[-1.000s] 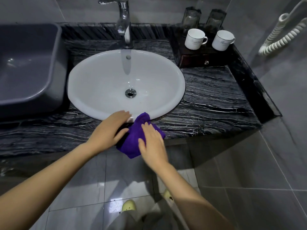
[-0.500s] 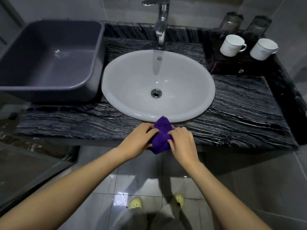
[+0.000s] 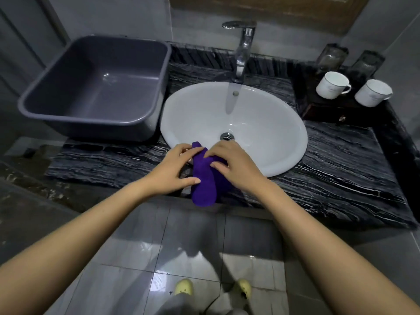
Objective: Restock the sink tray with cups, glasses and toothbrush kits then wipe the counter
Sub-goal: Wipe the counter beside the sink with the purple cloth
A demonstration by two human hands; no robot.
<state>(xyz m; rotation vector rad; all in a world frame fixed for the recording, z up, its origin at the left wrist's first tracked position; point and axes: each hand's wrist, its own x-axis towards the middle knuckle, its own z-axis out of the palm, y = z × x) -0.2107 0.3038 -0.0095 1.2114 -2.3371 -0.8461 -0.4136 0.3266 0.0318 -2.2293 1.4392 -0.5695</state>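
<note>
A purple cloth [image 3: 203, 185] lies bunched at the front rim of the white sink [image 3: 268, 130], hanging over the edge of the black marble counter [image 3: 341, 169]. My left hand [image 3: 175, 169] grips its left side and my right hand [image 3: 231, 165] presses on its right side. At the back right, a dark wooden tray [image 3: 327, 110] carries two white cups [image 3: 331, 85] [image 3: 372, 93] and two clear glasses [image 3: 333, 56] [image 3: 367, 63] behind them. No toothbrush kits show.
A grey plastic tub [image 3: 97, 87] sits on the counter left of the sink. A chrome faucet [image 3: 242, 53] rises behind the basin. Grey tiled floor and my yellow shoes [image 3: 184, 287] lie below the counter edge.
The view has swung left, bringing the grey tub further in. Both hands have gathered the cloth into a tighter, longer bundle and moved it up onto the sink rim.
</note>
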